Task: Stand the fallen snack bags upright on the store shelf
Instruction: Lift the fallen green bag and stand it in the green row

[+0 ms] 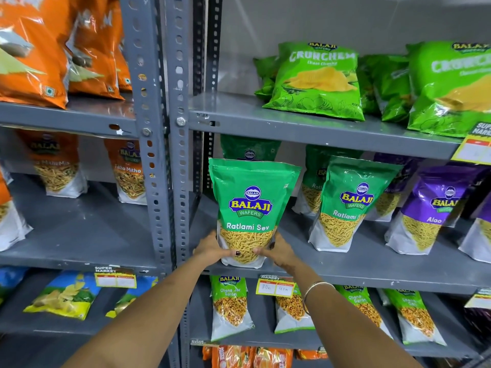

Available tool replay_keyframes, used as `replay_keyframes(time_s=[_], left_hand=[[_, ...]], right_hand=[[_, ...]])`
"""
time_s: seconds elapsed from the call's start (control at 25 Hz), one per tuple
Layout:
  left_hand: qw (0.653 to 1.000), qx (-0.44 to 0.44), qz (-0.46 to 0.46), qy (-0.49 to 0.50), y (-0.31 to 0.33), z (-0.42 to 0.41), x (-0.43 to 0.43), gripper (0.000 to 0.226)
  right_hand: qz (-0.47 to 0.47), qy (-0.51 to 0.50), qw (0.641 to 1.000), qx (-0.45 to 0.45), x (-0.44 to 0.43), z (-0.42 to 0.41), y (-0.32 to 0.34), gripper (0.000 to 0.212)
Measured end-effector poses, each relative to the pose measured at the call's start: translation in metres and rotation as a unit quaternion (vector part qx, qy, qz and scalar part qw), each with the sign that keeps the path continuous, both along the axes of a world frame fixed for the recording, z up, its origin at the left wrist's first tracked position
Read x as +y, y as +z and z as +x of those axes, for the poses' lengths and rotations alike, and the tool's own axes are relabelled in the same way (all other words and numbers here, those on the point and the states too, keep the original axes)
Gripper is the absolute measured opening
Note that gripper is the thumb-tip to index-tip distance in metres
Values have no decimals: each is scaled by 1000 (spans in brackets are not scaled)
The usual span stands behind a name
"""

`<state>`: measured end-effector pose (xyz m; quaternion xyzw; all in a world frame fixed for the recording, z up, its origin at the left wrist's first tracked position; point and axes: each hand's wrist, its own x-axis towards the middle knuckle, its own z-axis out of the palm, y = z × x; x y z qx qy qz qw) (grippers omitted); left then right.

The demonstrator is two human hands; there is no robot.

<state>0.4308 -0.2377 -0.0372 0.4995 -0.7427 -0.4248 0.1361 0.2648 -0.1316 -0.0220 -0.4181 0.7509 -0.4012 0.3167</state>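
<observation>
A green Ratlami Sev bag (252, 205) stands upright near the front edge of the middle grey shelf (372, 264), right of the upright post. My left hand (212, 248) grips its lower left corner and my right hand (279, 251) grips its lower right corner, thumbs on the clear window. A second green Ratlami Sev bag (348, 205) stands upright to the right, with more green bags behind both. Purple Aloo bags (433, 208) stand further right.
Green Crunchem bags (316, 81) lean on the shelf above. Chana Jor Garam bags (231, 304) stand on the shelf below, behind a yellow price tag (276, 286). The slotted grey post (170, 144) divides off the left bay with orange bags (55, 166).
</observation>
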Motion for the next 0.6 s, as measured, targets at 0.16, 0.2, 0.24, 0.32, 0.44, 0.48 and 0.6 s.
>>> replay_keyframes(time_s=[0.16,0.2,0.24,0.32,0.44,0.48,0.6], left_hand=[[994,-69,59,-57,13,0,-8,107],[986,-130,76,-65,21,-1,-8,101],[971,-204,98,-74,27,-2,-7,86],[921,-328,163,-134,40,-11,3,46],[862,-366,240,-255,52,-42,33,29],[866,-337,243,-278,51,-58,43,28],[938,-150,188,-249,38,-121,65,25]], right_hand=[[23,32,999,-31,1,-10,0,82],[40,35,998,-31,4,-16,1,85],[56,32,998,-25,7,-23,2,87],[94,4,995,12,17,-47,2,84],[181,-13,981,66,42,-98,7,42],[206,-28,974,90,51,-116,8,31],[206,-94,968,105,75,-182,8,47]])
